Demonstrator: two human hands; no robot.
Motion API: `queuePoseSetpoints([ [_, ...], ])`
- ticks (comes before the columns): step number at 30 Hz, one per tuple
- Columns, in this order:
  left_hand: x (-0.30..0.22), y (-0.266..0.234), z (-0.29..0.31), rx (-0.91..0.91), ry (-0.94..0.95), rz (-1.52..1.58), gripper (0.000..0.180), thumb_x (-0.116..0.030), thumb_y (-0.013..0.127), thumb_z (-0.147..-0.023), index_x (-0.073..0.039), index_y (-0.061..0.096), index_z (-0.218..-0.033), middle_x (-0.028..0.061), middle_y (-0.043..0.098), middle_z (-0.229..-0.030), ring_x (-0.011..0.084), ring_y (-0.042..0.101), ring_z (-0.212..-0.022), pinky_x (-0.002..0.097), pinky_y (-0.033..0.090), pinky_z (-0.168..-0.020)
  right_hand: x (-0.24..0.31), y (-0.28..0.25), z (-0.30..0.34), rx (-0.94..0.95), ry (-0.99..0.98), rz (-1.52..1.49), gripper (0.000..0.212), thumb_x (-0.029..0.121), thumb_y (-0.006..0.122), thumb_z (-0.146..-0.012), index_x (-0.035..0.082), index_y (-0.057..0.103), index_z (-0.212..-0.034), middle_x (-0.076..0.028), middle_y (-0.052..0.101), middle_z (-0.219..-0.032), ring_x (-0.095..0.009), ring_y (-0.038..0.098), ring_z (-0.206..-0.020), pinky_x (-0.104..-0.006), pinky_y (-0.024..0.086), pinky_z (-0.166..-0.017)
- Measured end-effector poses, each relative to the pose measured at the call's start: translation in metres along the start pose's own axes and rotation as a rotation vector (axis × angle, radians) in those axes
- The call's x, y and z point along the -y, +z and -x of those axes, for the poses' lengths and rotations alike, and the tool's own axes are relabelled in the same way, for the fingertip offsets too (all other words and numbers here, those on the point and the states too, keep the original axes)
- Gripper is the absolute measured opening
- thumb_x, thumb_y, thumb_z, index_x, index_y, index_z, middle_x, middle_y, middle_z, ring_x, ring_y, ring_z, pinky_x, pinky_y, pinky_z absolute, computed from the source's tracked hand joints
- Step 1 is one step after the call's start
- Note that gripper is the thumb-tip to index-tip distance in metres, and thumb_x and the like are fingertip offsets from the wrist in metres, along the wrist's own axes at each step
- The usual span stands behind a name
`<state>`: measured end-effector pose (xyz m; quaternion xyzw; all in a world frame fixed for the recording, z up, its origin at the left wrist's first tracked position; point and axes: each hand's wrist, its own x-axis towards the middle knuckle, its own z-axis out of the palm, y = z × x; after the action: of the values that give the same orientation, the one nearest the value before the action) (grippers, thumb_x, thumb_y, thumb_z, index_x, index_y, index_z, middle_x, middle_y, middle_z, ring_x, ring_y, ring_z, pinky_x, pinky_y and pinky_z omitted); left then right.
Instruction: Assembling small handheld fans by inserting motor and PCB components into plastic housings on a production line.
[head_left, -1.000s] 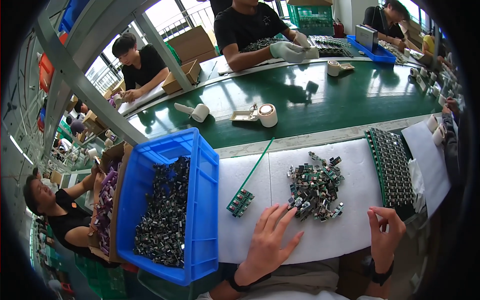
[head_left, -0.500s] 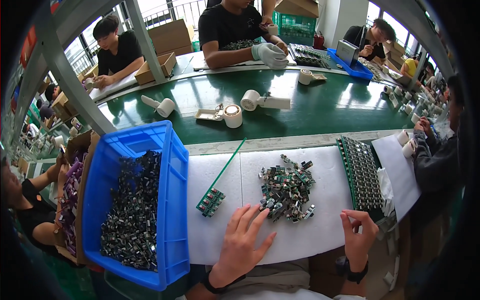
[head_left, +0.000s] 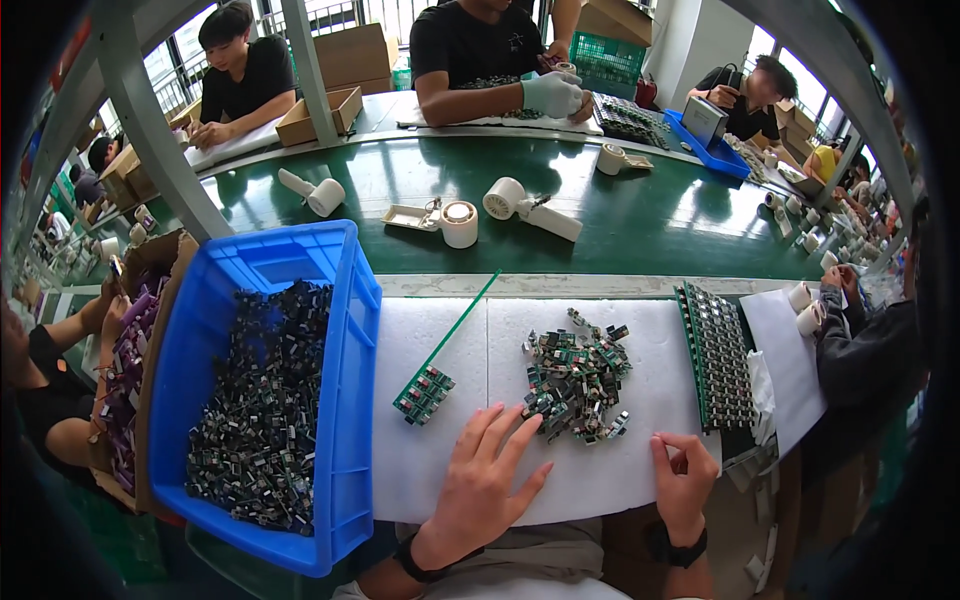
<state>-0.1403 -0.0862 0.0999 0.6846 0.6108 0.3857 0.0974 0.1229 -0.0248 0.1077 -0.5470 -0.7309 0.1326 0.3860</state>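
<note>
The fingers of the left hand (head_left: pixel 480 490) are being held apart, with nothing seen clamped between them. Their tips are being held at the near edge of a pile of small circuit boards (head_left: pixel 575 380); whether the nearest board is being touched cannot be told. The fingers of the right hand (head_left: pixel 685 480) are being held curled, to the right of the pile and clear of it; whether anything is being pinched there cannot be told.

The step in hand is being judged as the handling of loose boards at the pile. For one to be lifted, fingers would be needing to be closed on a single piece, without its neighbours being dragged along.

Farther out, the pile is being borne by the white worktop (head_left: pixel 600 480). To its left, a joined board cluster (head_left: pixel 424 395) is being noted beside a thin green strip (head_left: pixel 465 323); to its right, a large board panel (head_left: pixel 717 360). At far left, similar boards are being contained in a blue crate (head_left: pixel 346 440). Beyond, white fan-like units (head_left: pixel 459 226) are being supported by a green belt (head_left: pixel 350 255).
</note>
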Motion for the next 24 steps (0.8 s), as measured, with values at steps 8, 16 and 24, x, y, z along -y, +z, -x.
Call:
queuePoseSetpoints([
  [8, 0.008, -0.002, 0.001, 0.001, 0.008, -0.005, 0.055, -0.024, 0.078, -0.087, -0.006, 0.061, -0.136, 0.0178, 0.057, -0.138, 0.0396, 0.048, -0.134, 0.0512, 0.039, -0.114, 0.016, -0.013, -0.007, -0.177, -0.123, 0.029, 0.012, 0.007, 0.079, -0.087, 0.006, 0.071, -0.096, -0.009, 0.074, -0.082, -0.012, 0.053, -0.05, -0.0271, 0.038, -0.047],
  [16, 0.007, 0.0, -0.002, 0.003, 0.001, -0.001, 0.055, -0.024, 0.078, -0.087, -0.007, 0.061, -0.135, 0.0176, 0.057, -0.138, 0.0396, 0.048, -0.134, 0.0513, 0.039, -0.114, -0.001, -0.006, -0.004, 0.04, -0.168, 0.086, 0.01, 0.007, 0.078, -0.089, 0.006, 0.07, -0.095, -0.005, 0.073, -0.081, -0.007, 0.045, -0.053, -0.0245, 0.036, -0.05],
  [24, 0.008, -0.004, 0.003, 0.002, -0.01, -0.009, 0.054, -0.025, 0.078, -0.087, -0.007, 0.061, -0.135, 0.0166, 0.057, -0.138, 0.0388, 0.048, -0.134, 0.0501, 0.039, -0.114, -0.007, 0.017, 0.013, -0.058, -0.074, 0.037, 0.008, 0.007, 0.076, -0.091, 0.006, 0.069, -0.096, -0.005, 0.07, -0.077, -0.007, 0.048, -0.053, -0.0253, 0.038, -0.05],
])
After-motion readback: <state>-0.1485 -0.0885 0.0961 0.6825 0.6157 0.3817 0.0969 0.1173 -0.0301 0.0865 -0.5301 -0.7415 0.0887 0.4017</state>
